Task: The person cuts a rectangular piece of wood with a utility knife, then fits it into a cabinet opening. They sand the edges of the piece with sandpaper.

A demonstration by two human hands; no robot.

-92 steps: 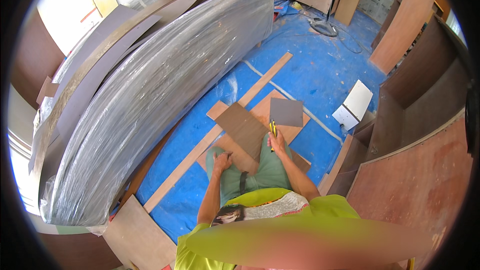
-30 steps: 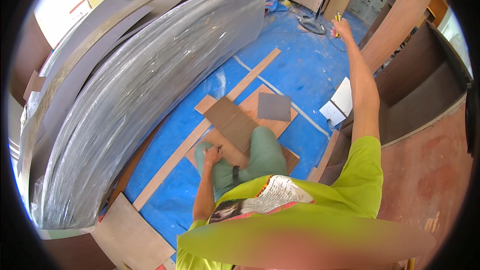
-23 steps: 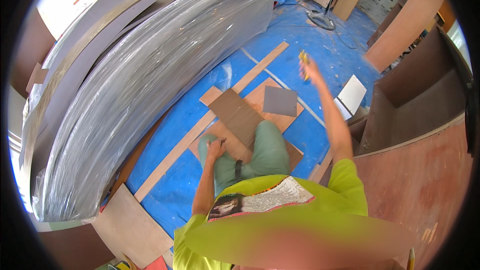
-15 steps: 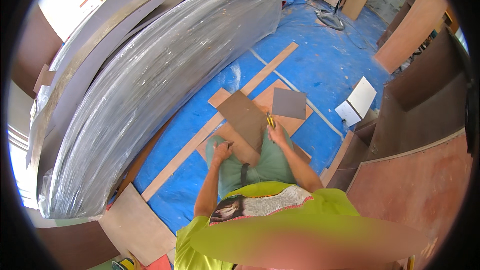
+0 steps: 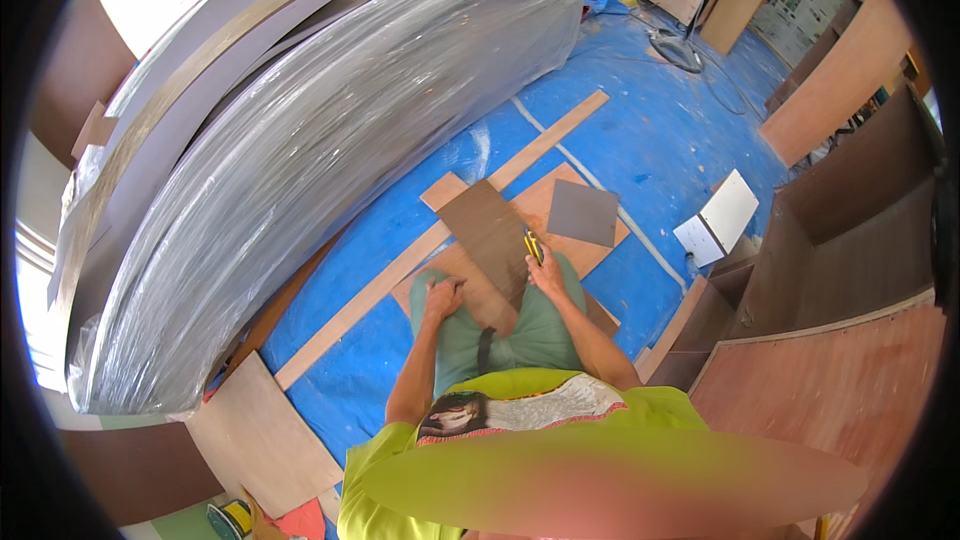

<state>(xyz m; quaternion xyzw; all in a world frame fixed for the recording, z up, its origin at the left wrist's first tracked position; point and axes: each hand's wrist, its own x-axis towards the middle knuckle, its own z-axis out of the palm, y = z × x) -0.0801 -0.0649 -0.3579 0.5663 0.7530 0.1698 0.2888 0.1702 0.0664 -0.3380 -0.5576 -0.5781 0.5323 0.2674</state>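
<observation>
I sit with my knees over brown boards. My right hand (image 5: 545, 275) grips a yellow-and-black utility knife (image 5: 532, 245) above my right knee. My left hand (image 5: 442, 297) rests on my left knee, its fingers curled around something small and dark that I cannot make out. A dark brown board (image 5: 478, 222) lies in front of me across a narrow plank (image 5: 560, 127) and lighter boards. A grey square sheet (image 5: 583, 212) sits just beyond my right hand.
Curved plastic-wrapped panels (image 5: 330, 150) stand along my left. At right are an open dark cabinet (image 5: 840, 250) and a white bent piece (image 5: 725, 215). A fan base (image 5: 678, 52) with cables stands on the blue sheeting (image 5: 650, 150). A loose board (image 5: 262, 445) lies near lower left.
My right arm was stretched out toward the far right with the knife a second ago; it has drawn back over my right knee. My left hand has stayed on the knee.
</observation>
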